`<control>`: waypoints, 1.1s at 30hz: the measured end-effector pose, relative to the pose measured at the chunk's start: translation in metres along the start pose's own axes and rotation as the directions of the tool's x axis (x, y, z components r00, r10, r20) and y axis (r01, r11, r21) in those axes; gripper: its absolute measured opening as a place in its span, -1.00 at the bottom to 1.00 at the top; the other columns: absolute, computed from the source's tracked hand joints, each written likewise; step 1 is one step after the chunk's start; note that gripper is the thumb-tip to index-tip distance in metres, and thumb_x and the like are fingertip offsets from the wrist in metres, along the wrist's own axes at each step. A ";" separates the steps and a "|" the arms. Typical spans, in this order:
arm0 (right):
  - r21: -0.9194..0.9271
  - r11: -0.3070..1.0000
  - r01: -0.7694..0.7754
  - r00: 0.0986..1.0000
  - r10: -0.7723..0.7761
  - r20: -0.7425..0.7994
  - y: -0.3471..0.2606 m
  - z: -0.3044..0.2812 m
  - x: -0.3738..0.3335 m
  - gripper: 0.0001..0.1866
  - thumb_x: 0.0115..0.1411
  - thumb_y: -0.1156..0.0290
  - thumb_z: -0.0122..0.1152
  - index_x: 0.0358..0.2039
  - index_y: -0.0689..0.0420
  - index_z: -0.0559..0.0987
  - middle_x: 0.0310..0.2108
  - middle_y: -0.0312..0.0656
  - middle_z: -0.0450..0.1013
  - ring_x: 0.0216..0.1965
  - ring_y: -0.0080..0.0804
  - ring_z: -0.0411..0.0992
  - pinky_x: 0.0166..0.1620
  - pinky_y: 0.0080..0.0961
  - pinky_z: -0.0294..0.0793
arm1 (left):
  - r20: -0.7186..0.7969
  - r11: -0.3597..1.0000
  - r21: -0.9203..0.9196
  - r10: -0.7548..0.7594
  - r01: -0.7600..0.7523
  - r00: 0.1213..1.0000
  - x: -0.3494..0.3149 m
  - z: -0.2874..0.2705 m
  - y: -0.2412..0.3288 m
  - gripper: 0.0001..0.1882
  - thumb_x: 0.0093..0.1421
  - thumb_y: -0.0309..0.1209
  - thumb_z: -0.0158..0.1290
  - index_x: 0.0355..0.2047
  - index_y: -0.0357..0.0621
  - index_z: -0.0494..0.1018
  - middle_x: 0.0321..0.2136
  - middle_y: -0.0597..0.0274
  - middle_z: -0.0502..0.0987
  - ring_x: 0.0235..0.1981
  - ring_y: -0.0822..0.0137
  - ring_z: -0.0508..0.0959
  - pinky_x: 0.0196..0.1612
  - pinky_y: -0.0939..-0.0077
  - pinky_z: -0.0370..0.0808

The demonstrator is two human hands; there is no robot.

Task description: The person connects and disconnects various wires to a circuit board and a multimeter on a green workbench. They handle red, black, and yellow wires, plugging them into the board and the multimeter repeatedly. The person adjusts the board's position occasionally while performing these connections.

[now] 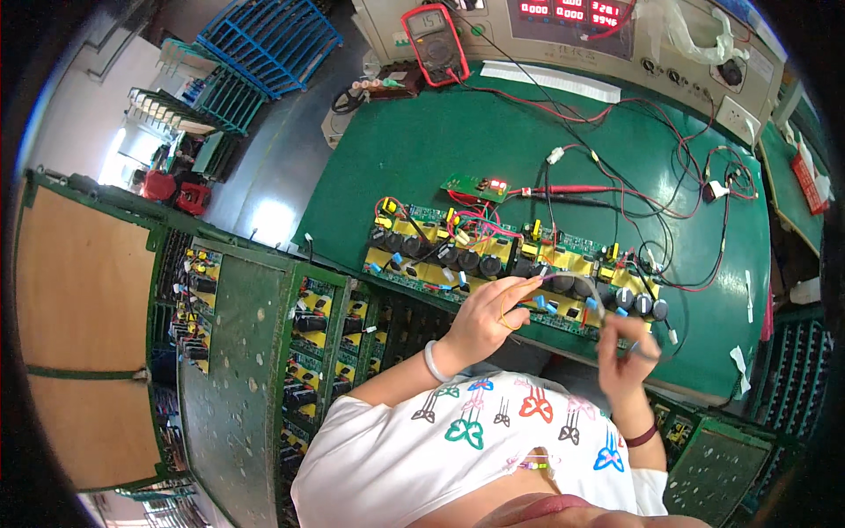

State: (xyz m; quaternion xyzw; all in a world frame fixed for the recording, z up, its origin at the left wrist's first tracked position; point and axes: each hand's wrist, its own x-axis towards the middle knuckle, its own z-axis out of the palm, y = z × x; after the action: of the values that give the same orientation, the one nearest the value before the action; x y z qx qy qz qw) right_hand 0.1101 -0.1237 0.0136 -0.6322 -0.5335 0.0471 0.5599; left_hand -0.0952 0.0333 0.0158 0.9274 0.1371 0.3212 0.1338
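Observation:
My left hand (488, 321), a pale bangle at its wrist, is closed in a pinch on thin wires (574, 275) above the near edge of a long circuit board (444, 260). A yellow wire loops around its fingers. The wires arch over to my right hand (627, 356), which is smeared by motion; its fingers look curled around their other end. Yellow parts, black round capacitors and blue connectors cover the board. A small green display board (475, 187) with lit red digits sits behind it, joined by red wires.
A red multimeter (435, 44) leans at the back of the green bench (422, 132), near a grey instrument panel (563, 53). Red and black test leads (607, 191) tangle at the right. Racks of boards (304, 378) stand lower left, with blue crates (268, 44) beyond.

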 end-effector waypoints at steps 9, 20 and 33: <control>0.177 0.933 -0.312 0.946 0.288 0.152 0.024 -0.004 0.108 -0.87 0.34 0.45 0.15 -0.24 0.26 0.53 -0.48 -0.35 0.48 -0.43 -0.70 0.40 -0.36 -0.65 0.38 | 0.026 1.000 -0.030 0.009 -0.008 1.000 0.005 -0.004 -0.002 -0.79 -0.14 -0.52 0.28 -0.44 -0.18 0.51 0.09 0.04 0.53 -0.03 0.02 0.55 -0.03 0.17 0.48; -0.077 0.933 -0.353 0.918 0.361 0.167 0.037 0.027 0.121 -0.85 0.23 0.42 0.21 -0.33 0.25 0.50 -0.58 -0.17 0.40 -0.56 -0.46 0.33 -0.45 -0.46 0.31 | 0.104 0.999 -0.045 -0.019 0.024 0.994 0.007 -0.006 -0.002 -0.82 -0.14 -0.53 0.26 -0.46 -0.21 0.56 0.09 0.05 0.53 -0.06 0.04 0.53 -0.06 0.18 0.47; -0.246 0.932 -0.266 0.929 0.316 0.193 0.040 0.029 0.122 -0.83 0.20 0.42 0.23 -0.35 0.26 0.49 -0.53 -0.01 0.44 -0.51 -0.07 0.44 -0.40 -0.23 0.38 | 0.082 0.998 -0.055 -0.023 0.028 0.996 0.009 -0.004 -0.002 -0.82 -0.13 -0.52 0.26 -0.45 -0.24 0.56 0.08 0.05 0.53 -0.09 0.04 0.54 -0.06 0.14 0.47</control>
State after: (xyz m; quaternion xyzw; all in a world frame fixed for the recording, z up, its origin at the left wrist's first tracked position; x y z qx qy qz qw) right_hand 0.1683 -0.0079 0.0385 -0.7519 -0.4964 0.1444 0.4092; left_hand -0.0911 0.0387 0.0232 0.9338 0.1342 0.2853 0.1693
